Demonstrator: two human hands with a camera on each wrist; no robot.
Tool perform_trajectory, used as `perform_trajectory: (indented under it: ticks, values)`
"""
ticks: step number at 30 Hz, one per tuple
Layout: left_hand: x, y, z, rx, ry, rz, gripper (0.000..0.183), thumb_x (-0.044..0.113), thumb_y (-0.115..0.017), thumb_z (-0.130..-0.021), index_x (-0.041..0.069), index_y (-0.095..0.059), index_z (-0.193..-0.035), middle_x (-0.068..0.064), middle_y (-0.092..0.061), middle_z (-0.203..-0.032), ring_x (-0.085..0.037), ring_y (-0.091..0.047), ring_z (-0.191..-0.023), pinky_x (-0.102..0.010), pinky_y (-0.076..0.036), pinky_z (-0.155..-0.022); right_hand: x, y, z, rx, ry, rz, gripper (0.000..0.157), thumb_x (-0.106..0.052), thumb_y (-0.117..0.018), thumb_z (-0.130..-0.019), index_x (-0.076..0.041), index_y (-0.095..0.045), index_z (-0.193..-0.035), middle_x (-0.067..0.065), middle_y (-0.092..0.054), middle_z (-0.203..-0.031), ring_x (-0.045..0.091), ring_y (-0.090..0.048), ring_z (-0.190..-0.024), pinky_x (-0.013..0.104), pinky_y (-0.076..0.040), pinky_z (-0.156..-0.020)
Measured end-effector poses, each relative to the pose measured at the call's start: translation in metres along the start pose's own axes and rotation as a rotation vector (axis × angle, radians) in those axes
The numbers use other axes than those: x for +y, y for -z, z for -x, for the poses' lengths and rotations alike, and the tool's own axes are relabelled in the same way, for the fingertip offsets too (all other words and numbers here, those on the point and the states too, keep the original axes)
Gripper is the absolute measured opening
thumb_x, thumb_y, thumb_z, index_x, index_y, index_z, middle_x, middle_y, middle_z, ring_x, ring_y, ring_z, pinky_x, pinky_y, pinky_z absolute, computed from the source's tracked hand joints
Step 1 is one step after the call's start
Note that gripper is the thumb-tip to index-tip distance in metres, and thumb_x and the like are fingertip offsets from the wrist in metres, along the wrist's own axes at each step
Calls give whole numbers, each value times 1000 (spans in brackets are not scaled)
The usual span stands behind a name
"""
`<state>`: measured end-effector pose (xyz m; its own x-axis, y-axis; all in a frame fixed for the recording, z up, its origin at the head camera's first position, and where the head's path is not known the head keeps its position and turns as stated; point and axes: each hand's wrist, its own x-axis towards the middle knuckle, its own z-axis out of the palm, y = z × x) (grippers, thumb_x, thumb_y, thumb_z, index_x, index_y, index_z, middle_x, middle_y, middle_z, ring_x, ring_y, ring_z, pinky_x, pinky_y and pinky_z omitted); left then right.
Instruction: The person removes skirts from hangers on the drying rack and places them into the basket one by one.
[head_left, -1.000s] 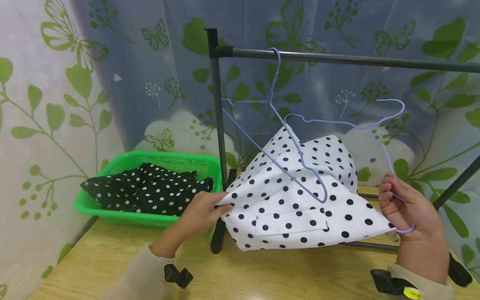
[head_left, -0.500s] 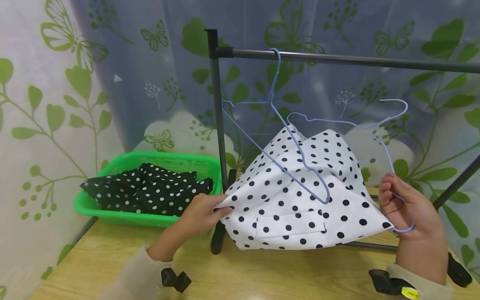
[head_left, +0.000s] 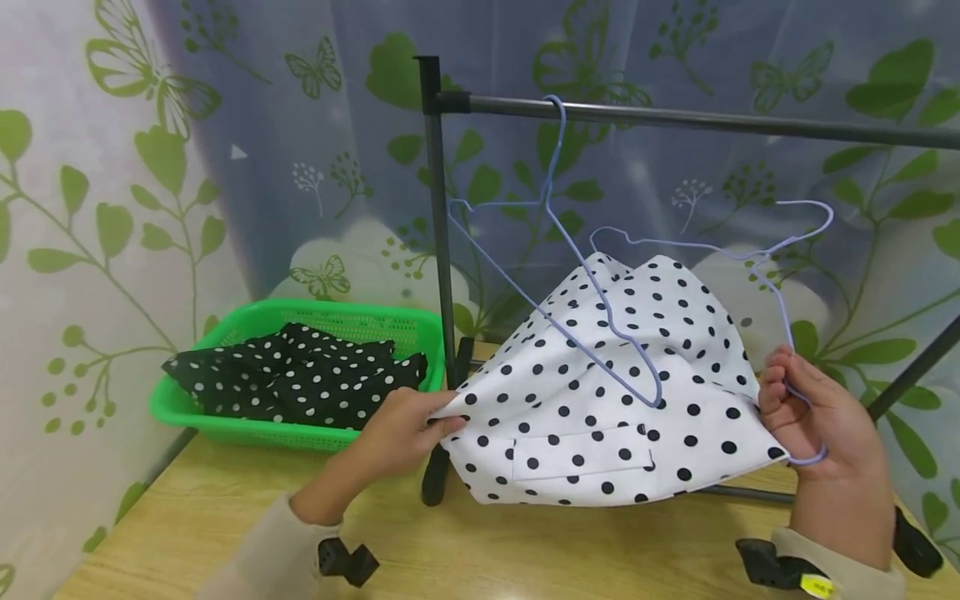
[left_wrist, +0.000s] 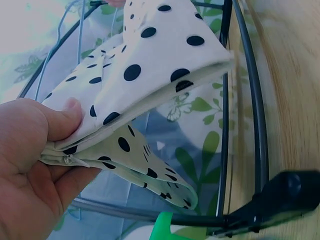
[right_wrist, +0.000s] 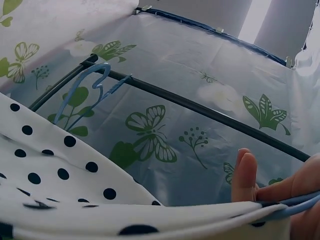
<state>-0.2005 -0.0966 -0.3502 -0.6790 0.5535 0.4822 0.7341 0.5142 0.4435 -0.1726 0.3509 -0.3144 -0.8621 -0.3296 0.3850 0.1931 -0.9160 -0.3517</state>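
Note:
A white garment with black dots (head_left: 600,367) is stretched between both hands above the table; a flap is sewn on its front. My left hand (head_left: 408,429) pinches its left edge between thumb and fingers, and in the left wrist view a small zipper pull (left_wrist: 67,159) shows by the fingers. My right hand (head_left: 821,412) grips the right side of a light-blue hanger (head_left: 776,292). That hanger's lower right end meets the garment's right corner; its far left end is behind the cloth. Another blue hanger (head_left: 551,167) hangs from the rack, in front of the garment.
A dark metal rack (head_left: 697,117) stands on the wooden table (head_left: 525,550). To the left, a green basket (head_left: 247,433) holds a black cloth with white dots (head_left: 300,379). Behind everything hangs a leaf-and-butterfly patterned curtain (head_left: 322,167).
The held hanger has shifted slightly to the right, and the garment's upper part has spread right with it. Both hands stay in nearly the same places, keeping their grips.

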Motion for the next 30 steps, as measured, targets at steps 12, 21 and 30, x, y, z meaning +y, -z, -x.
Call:
perform_trajectory:
  ticks: [12,21,30]
  values:
    - [-11,9,4,13,7,-12,24,8,-70,-89,3,-71,-113,-8,-74,-99,-4,-60,-71,-22,-51,-65,6,-10,0,49,83,231,40,-4,-22,-106,15,-57,-112,24,-63,-98,32,-65,-87,35,-58,-75]
    - [-10,14,3,23,-23,-7,19,4,-70,-88,3,-73,-107,-9,-74,-99,-4,-55,-66,-22,-47,-62,6,-11,3,98,99,246,38,-3,-25,-106,14,-58,-111,23,-63,-97,32,-65,-85,35,-58,-74]
    - [-9,19,3,36,-24,27,13,2,-71,-86,5,-76,-98,-6,-74,-93,-4,-54,-66,-22,-48,-61,4,-12,4,95,111,245,38,-3,-25,-106,15,-58,-111,23,-62,-97,31,-64,-84,35,-57,-72]
